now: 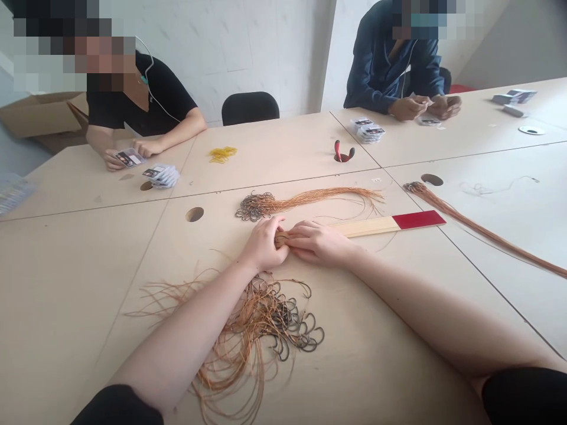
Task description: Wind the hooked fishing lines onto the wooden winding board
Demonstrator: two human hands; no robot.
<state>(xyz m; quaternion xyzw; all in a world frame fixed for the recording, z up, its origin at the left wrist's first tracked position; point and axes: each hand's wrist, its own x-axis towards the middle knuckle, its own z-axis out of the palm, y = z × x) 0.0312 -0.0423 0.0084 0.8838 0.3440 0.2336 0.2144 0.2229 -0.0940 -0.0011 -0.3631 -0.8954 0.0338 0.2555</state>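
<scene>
L hand (266,243) is curled closed on the L end of a long, flat, pale wooden strip w/ a red tip (371,227); R hand (318,241) lies over it just beside, fingertips pinched on the same end. Whether a hook is btwn the fingers: can't tell, hidden.

Strip is over the mid table (93,283), long axis approx. L–R, red tip pointing R & slightly away.

Nr side: loose tangle of dark curved metal hooks w/ orange-brown cords (283,313), partly under L forearm. Just beyond hands: tidy hook bundle (257,206), its cords running R. Far R: another corded bundle (487,230), slanting down R.

Containers: small clear plastic packs w/ dark labels, stacked nr co-worker in black (162,176) & nr co-worker in navy (367,131); contents too small to tell. Brown cardboard box (42,115) far L, contents n/v. Red-handled tool (338,150) stands in a round table hole.
</scene>
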